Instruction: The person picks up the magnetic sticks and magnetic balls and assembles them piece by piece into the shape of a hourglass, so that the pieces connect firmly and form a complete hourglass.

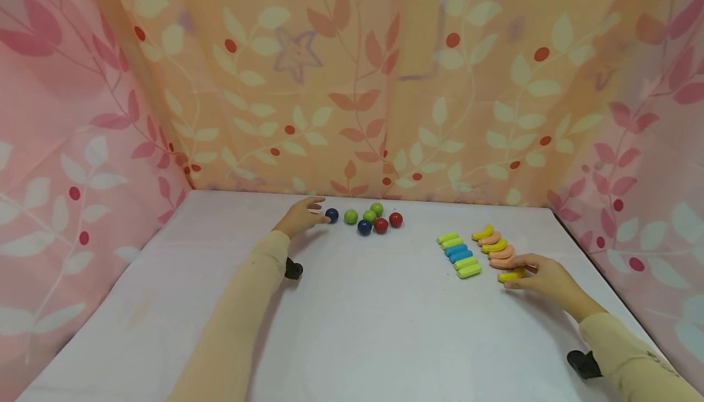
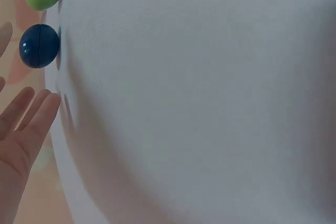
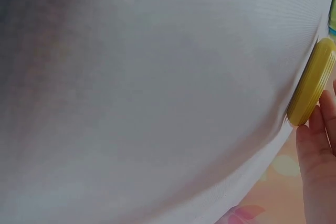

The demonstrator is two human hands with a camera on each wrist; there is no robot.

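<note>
At the back of the table my left hand (image 1: 302, 219) reaches beside a glossy dark blue ball (image 1: 332, 215), its fingers spread and holding nothing. In the left wrist view, the fingertips are apart from that ball, which has a seam round it. My right hand (image 1: 544, 277) pinches a yellow toy banana (image 1: 510, 275) at the near end of a curved row, thumb on the near side and fingers on the far side. In the right wrist view, the ridged banana (image 3: 312, 83) lies against the white tabletop with fingertips at its end.
Green balls (image 1: 351, 216), red balls (image 1: 381, 225) and another blue ball (image 1: 365, 227) cluster at the back. Short yellow-green sticks (image 1: 469, 271) and blue sticks (image 1: 461, 256) form a row left of the peach curved pieces (image 1: 502, 252) and other bananas (image 1: 483, 233). Floral curtains (image 1: 357, 84) enclose the table.
</note>
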